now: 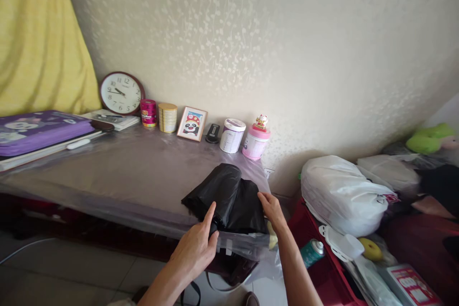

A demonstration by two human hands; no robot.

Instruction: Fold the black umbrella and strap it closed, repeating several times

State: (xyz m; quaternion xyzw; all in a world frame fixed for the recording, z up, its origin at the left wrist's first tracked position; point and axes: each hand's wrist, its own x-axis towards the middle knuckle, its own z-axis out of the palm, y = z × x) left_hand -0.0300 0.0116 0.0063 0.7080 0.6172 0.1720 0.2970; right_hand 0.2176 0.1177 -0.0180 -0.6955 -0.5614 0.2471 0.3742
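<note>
A black folding umbrella (229,196) lies at the near right corner of the table, its canopy loose and spread out in folds. My left hand (197,246) is closed around its short black handle (214,225), with the index finger stretched along the canopy. At the canopy's right edge, my right hand (272,209) pinches the black fabric between thumb and fingers.
Along the wall stand a clock (122,93), a pink can (148,113), a yellow can (167,117), a framed panda picture (192,124) and two tubs (232,136). A purple case (43,129) lies left. A red bin (315,267) and white bag (340,196) stand right.
</note>
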